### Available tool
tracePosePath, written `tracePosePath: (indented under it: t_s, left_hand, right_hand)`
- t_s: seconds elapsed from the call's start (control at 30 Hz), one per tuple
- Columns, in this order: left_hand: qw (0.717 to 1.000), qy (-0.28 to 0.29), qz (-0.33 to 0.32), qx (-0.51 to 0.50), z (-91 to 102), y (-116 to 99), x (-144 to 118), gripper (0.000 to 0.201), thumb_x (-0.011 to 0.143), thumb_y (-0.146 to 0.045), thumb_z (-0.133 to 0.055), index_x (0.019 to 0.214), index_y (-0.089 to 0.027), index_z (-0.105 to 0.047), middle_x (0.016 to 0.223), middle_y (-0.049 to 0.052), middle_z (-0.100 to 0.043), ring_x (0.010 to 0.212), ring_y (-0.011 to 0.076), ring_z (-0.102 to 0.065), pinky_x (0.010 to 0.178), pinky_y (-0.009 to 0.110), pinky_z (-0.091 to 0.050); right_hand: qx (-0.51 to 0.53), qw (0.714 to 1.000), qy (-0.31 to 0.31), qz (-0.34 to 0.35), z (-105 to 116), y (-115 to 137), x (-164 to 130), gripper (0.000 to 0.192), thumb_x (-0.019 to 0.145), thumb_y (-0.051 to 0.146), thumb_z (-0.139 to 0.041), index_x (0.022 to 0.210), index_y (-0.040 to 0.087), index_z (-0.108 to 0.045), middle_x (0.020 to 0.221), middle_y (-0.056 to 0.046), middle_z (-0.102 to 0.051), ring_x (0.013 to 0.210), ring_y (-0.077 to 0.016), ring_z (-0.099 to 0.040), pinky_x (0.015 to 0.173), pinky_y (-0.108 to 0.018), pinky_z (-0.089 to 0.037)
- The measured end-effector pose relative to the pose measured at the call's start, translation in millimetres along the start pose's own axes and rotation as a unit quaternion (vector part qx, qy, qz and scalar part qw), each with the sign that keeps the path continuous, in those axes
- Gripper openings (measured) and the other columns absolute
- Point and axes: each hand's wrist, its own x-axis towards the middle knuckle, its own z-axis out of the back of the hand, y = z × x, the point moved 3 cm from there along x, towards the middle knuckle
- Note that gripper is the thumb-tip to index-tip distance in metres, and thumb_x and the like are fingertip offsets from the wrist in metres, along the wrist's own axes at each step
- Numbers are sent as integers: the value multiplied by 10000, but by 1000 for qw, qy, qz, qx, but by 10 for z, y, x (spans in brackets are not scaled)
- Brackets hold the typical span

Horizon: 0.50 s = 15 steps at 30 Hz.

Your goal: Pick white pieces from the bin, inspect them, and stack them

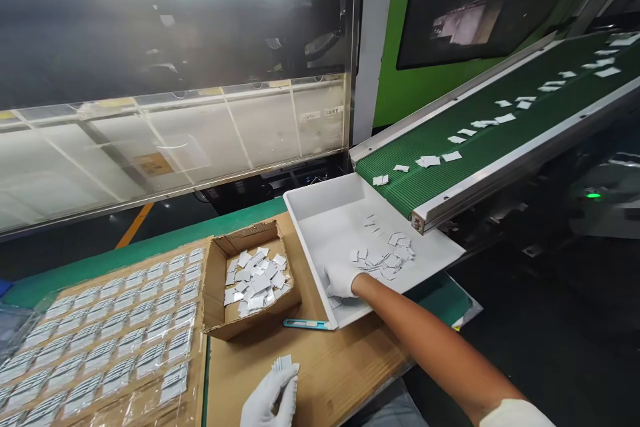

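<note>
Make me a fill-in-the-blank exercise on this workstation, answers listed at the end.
The left hand, holding small pieces, wears a white ____.
The right hand is in a tray coloured ____.
The open box beside the tray is made of ____.
The conveyor belt is coloured ____.
Missing words: glove; white; cardboard; green.

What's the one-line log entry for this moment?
left hand: white-gloved, holding small flat white pieces | right hand: white-gloved, inside white open tray | green ribbed conveyor belt: bearing similar pieces
</note>
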Motion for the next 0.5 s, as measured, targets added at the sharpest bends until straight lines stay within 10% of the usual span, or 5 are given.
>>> tracePosePath:
  t_s: [0.3,0.5]
  left_hand:
    - [993,29,85,-74,-66,-368,138,185,801,-362,-664,907,-283,-792,912,71,-792,848,254,-730,833,335,-587]
    - [950,30,202,-236,-53,-682,396,388,785,-433,-662,1082,-188,-713,853,76,-736,765,221,-661,657,305,-561]
  right_hand:
    - [-53,998,-31,5,244,68,-527,317,973,250,-434,767,170,-661,773,-71,-705,772,-193,-645,687,-289,-430]
    - [116,983,-141,31,-14,211,-996,414,968,393,-392,627,214,-546,559,-4,-597,542,-152,-532,544,-254,-352]
